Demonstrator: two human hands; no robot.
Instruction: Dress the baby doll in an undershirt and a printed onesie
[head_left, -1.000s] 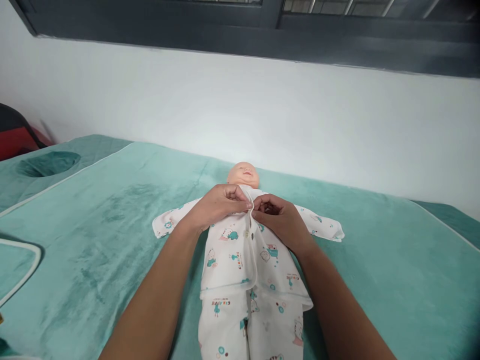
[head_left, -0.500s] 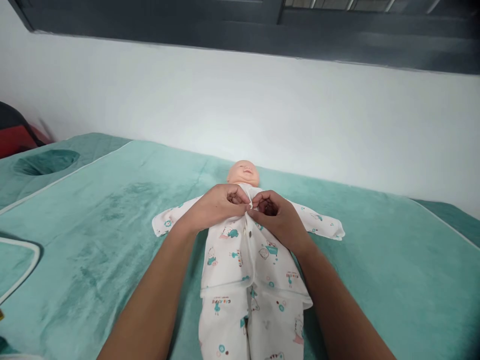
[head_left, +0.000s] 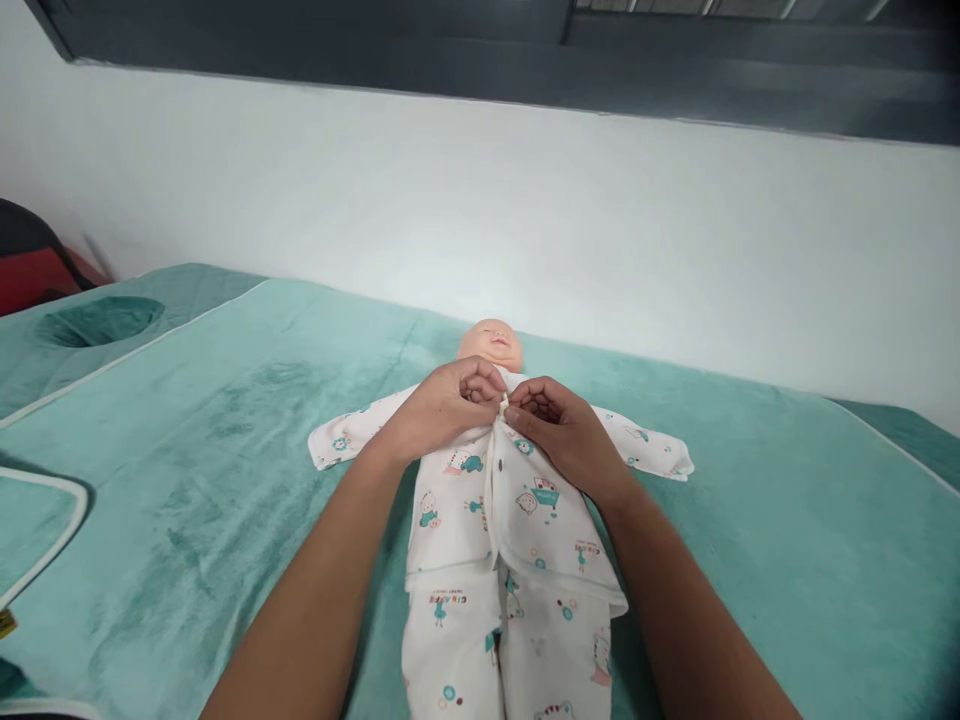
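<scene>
A baby doll lies on its back, head away from me, arms spread to both sides. It wears a white printed baby jacket with a front opening, and matching trousers. My left hand pinches the jacket's front edge near the upper chest. From the other side, my right hand pinches the opposite front edge, and the fingertips of both hands nearly meet. Below them a small snap shows on the front edge. Whatever fastener sits between my fingers is hidden.
A teal padded cover with white piping lies under the doll, and a round hollow dips at its far left. Behind stands a white wall below a dark frame. A red and black object is at the left edge.
Both hands stay at the upper chest with only slight finger movement. The jacket's right-hand front edge now lies more across the middle opening. The view has shifted slightly.
</scene>
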